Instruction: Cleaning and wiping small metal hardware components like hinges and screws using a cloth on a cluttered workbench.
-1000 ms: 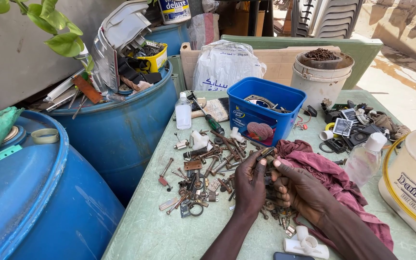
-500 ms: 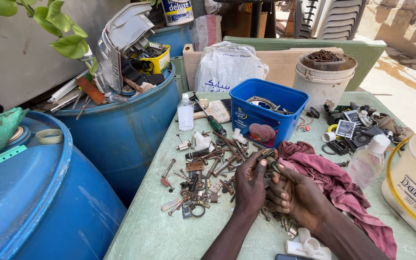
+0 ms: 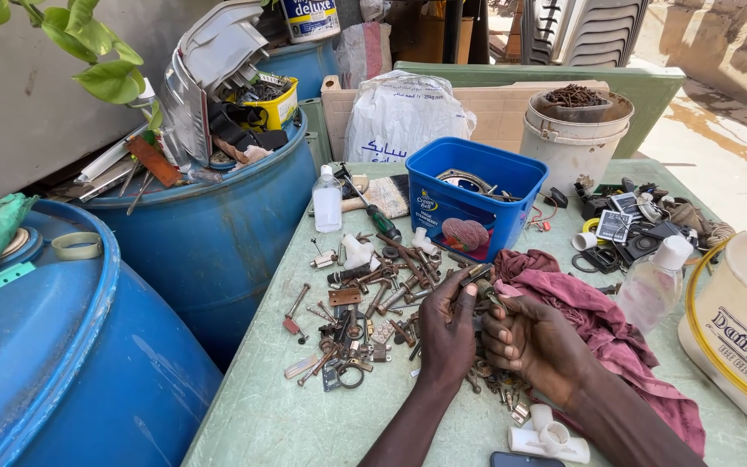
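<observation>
Small metal part (image 3: 480, 281), held over scattered hardware (image 3: 365, 311).
Both hands grasp it: left hand (image 3: 447, 333) and right hand (image 3: 533, 342) pinch it above the tabletop (image 3: 252, 415), long axis slanting away.

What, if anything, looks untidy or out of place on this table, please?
Rusty metal parts lie scattered loose over the green table beside both hands, and a crumpled red cloth sprawls by the right hand.

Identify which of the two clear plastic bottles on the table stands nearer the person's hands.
The bottle by the red cloth, right of the hands; the other stands beyond the scattered metal parts.
</observation>
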